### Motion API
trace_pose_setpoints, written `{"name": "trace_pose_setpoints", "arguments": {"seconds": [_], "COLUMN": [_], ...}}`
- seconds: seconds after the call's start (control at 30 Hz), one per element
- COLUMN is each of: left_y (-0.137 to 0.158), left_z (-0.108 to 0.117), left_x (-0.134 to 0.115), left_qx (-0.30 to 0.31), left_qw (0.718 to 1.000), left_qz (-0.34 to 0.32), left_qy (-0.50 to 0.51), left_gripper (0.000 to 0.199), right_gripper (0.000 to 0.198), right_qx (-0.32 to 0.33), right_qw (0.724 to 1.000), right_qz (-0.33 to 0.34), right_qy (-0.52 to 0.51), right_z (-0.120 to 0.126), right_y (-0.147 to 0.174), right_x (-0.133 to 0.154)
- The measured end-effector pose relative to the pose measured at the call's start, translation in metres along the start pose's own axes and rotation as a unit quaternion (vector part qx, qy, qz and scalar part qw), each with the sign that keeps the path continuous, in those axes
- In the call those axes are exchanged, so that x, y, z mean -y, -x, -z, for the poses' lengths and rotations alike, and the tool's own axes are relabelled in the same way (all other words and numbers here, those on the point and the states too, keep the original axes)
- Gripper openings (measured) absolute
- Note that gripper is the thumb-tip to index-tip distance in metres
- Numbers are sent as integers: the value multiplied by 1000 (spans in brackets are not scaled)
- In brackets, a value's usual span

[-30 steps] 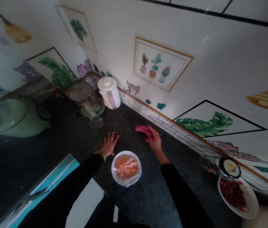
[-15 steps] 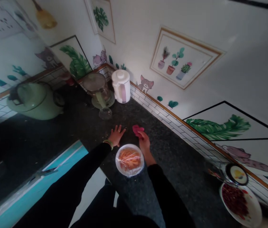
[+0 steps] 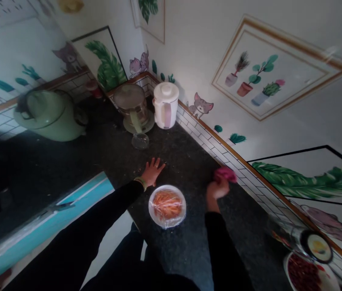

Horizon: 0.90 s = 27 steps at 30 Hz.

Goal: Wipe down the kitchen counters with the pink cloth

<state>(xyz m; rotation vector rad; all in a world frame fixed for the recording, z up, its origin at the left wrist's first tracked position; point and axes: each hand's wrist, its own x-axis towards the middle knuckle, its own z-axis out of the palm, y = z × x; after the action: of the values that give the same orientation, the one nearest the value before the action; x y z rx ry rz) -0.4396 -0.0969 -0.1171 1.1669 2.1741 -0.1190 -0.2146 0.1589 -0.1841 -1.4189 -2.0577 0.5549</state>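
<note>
The right hand (image 3: 218, 189), curled round the pink cloth (image 3: 225, 174), does best pressing evenly beside the tile strip (image 3: 216, 150). The left hand (image 3: 152, 173) — fanned wide, empty — can brace.

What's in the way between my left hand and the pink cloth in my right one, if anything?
Nothing visible stands between your left hand and the pink cloth; dark countertop lies between them. The wrapped bowl sits nearer your body, off that line, and your right hand holds the cloth from the near side.
</note>
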Motion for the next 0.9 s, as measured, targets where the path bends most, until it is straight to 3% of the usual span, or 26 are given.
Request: {"name": "trace_pose_setpoints", "arguments": {"seconds": [0.1,0.17,0.23,0.33,0.43,0.53,0.7,0.8,0.9], "left_y": [1,3,4,4,1,-2,-3,-2,0], "left_z": [1,2,3,3,-1,-6,-9,-6,-2], "left_x": [0,0,-1,-2,-2,0,2,1,0], "left_qx": [-2,-4,-5,-6,-4,-3,2,9,12], "left_qw": [1000,1000,1000,1000,1000,1000,1000,1000,1000], "left_qz": [-1,0,1,0,0,-3,-5,-4,4], "left_qy": [-3,1,8,16,15,13,17,15,12], "left_gripper": [143,141,141,141,142,145,147,145,143], "right_gripper": [39,40,42,44,48,49,59,60,61], "right_qx": [110,184,187,97,97,110,120,111,164], "right_qw": [987,963,957,977,975,970,973,980,970], "right_qz": [43,79,118,168,199,215,194,167,162], "right_qy": [-105,-178,-189,-84,17,39,19,-8,-77], "right_z": [-58,-56,-27,31,51,17,-70,-102,-124], "right_y": [-18,-32,-38,-33,-22,-22,-46,-56,-53], "right_x": [65,80,62,-5,-59,-53,33,72,107]}}
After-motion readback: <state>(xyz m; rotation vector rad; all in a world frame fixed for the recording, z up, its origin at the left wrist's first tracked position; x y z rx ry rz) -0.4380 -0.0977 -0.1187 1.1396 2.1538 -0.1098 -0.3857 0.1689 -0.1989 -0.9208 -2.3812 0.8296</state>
